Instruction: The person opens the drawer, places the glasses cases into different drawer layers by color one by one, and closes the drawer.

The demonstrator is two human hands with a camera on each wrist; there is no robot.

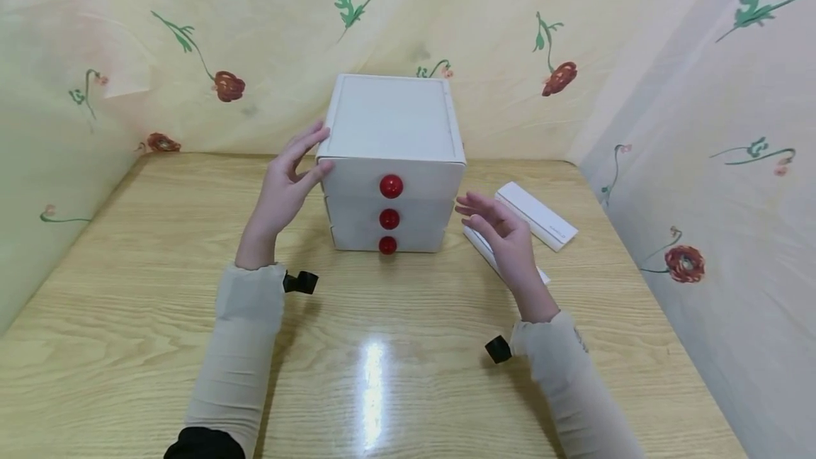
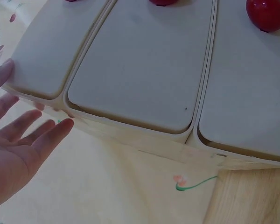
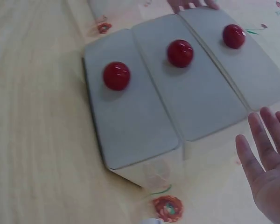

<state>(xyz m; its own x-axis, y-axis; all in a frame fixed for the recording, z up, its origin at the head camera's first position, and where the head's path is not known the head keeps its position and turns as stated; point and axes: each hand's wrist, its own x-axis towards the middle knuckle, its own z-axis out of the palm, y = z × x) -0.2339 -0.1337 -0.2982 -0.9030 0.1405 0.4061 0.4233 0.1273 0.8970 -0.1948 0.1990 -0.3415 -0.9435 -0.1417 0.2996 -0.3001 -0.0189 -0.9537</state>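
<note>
A white three-drawer box (image 1: 392,119) stands near the back of the table, its front toward me. Each drawer has a round knob: a red top knob (image 1: 392,186), a middle one (image 1: 389,219) and a bottom one (image 1: 387,245). All three drawers look closed. My left hand (image 1: 280,190) is at the box's upper left front corner, thumb by the front edge and fingers extended along the side. In the left wrist view its fingers are spread and relaxed. To the right of the box, my right hand (image 1: 506,243) hovers with loosely extended fingers, holding nothing.
A flat white carton (image 1: 535,215) with small print lies right of the box. A second white carton (image 1: 482,248) lies beside it, partly hidden by my right hand. Flower-patterned cloth (image 1: 274,41) hangs behind the wooden table (image 1: 127,303) and at its sides.
</note>
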